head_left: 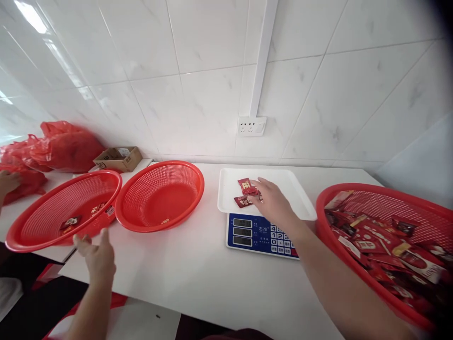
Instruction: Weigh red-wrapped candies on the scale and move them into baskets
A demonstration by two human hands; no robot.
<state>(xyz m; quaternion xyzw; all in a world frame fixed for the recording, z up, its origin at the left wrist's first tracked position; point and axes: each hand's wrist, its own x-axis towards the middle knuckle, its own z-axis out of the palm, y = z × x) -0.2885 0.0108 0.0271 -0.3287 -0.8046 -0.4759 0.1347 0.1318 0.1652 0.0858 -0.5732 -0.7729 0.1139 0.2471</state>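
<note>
My right hand (272, 200) is over the white tray (283, 182) of a blue digital scale (256, 233). Its thumb and fingers are closed around small red packets (245, 185). Just below them, a darker red packet (242, 201) rests on the tray. At the lower left, my left hand (97, 255) is raised with its fingers apart and nothing in it. It is close to the near side of a tilted red basket (31, 212), where a few small packets (71, 222) lie.
A second red basket (159, 189) stands left of the scale. At the right, another red basket (329, 196) is heaped with red packets (375, 238). Red plastic bags (71, 146) and a cardboard box (123, 160) sit at the back left. Another person's hand (9, 182) shows at the left edge.
</note>
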